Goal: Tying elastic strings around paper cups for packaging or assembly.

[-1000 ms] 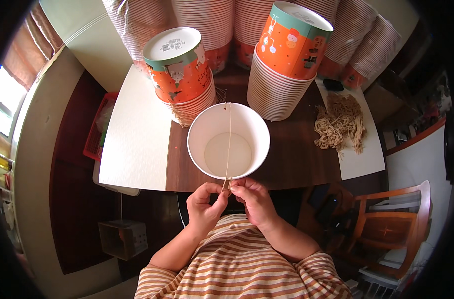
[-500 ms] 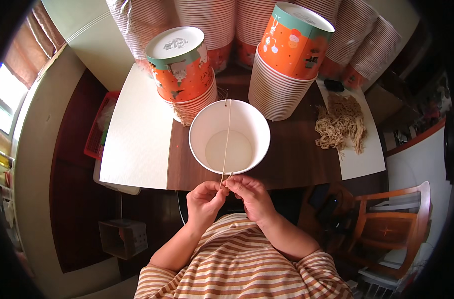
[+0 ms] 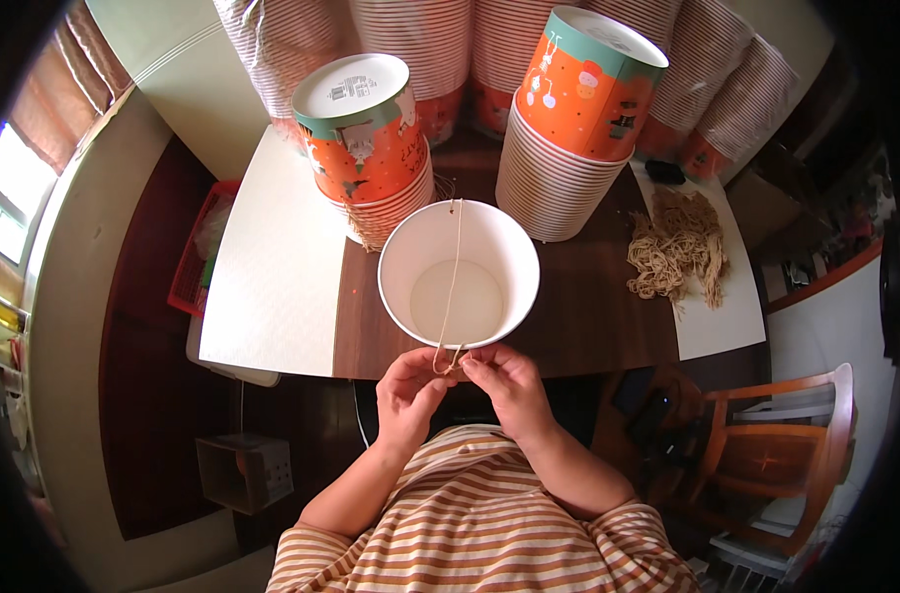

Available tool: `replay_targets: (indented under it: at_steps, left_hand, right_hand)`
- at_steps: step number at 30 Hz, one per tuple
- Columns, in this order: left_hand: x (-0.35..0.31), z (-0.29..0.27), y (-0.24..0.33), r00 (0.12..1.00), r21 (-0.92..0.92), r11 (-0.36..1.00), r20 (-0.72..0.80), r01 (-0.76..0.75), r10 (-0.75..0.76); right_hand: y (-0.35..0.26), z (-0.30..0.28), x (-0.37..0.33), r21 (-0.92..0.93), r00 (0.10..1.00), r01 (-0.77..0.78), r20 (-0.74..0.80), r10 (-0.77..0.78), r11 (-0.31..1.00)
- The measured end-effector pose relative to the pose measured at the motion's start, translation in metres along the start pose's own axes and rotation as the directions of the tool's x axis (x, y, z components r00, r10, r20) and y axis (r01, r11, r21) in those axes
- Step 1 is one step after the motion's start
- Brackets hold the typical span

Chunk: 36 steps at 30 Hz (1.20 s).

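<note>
Carrying the lot: brown tabletop (image 3: pixel 593 326) with white panels left and right. Room: window (image 3: pixel 13 198) far left, red basket (image 3: pixel 195 262) just beside the tabletop's left edge, wooden chair (image 3: pixel 771 460) near right. Far plastic-wrapped stacks (image 3: pixel 410 49) run off the upper edge; string ends partly hidden by the hands. Counts: one white bucket (image 3: pixel 481 292), mouth up, near edge, middle; one string (image 3: pixel 453 287) across its mouth, far rim to near; two unwrapped stacks beyond, left (image 3: pixel 366 163) and right (image 3: pixel 568 158), each topped by an upside-down orange bucket; one string heap (image 3: pixel 677 252), right. Right hand (image 3: pixel 509 390): grip pinched on the string. Left hand (image 3: pixel 405 405): grip nearly closed at the string, can't tell if clamped.
</note>
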<state>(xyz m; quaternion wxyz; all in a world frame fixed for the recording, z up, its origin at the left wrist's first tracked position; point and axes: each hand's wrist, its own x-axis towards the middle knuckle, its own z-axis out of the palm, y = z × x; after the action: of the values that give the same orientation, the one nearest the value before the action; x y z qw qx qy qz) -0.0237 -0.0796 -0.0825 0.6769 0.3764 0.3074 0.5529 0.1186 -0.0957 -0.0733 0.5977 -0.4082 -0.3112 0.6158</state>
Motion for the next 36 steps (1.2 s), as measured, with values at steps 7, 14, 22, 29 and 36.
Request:
replay_targets:
  at_steps: [7,14,22,29,36]
  left_hand:
    - [0.003,0.002,-0.002,0.993,0.351,0.931,0.099,-0.098,0.068]
    - [0.003,0.002,0.003,0.996,0.510,0.856,0.045,-0.085,0.072]
    - [0.000,0.002,0.014,0.999,0.442,0.897,0.047,-0.021,0.000]
    - [-0.001,0.001,0.011,1.000,0.372,0.928,0.004,-0.003,0.002]
    - [0.001,-0.001,0.005,0.994,0.548,0.833,-0.018,-0.080,0.107]
  right_hand:
    - [0.001,-0.005,-0.002,-0.235,0.996,0.092,0.009,-0.092,0.968]
    - [0.003,-0.003,-0.001,-0.294,0.981,0.160,-0.056,-0.184,0.942]
    - [-0.005,0.001,0.000,-0.268,0.982,0.152,-0.066,-0.175,0.951]
    - [-0.004,0.000,0.000,-0.295,0.981,0.161,-0.056,-0.185,0.942]
    - [0.000,-0.002,0.001,-0.299,0.974,0.195,-0.056,-0.221,0.934]
